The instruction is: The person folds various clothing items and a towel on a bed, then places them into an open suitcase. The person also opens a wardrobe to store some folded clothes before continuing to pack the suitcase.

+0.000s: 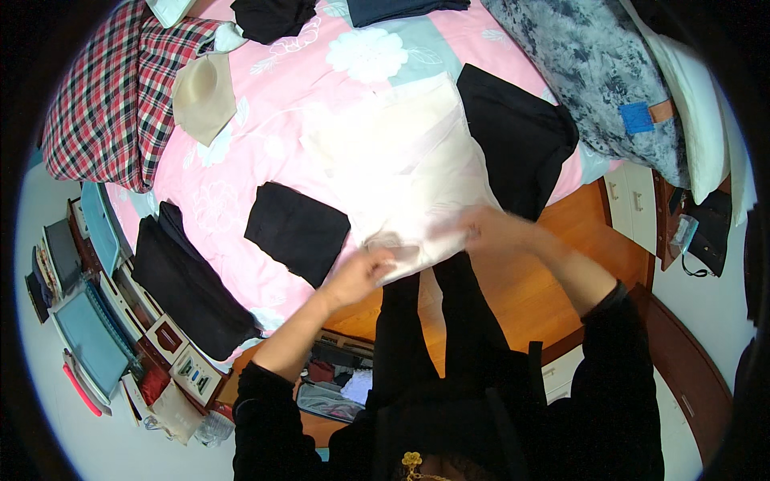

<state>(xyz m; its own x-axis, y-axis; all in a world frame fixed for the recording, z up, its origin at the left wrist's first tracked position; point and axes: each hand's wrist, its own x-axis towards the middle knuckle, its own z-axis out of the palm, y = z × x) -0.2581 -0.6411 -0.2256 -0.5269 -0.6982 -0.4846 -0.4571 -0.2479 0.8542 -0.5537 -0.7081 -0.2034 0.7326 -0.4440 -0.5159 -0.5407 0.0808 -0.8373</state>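
A white cloth garment [421,156] lies spread over the near edge of the bed, its upper part washed out by glare. My left hand [355,276] pinches its lower left corner. Over the lower right part is my right hand [490,231], blurred by motion, so its fingers and any grip cannot be made out. To the left of the garment lies a folded black cloth [298,234]. A larger folded black garment [517,141] lies against its right side, partly covered by it.
The bed has a pink floral cover [222,198]. Along its left edge are folded black trousers [189,288], a beige bra cup piece [206,96] and a plaid cloth bundle [120,96]. A grey patterned pillow [607,78] is at right. An open suitcase [331,400] lies on the floor.
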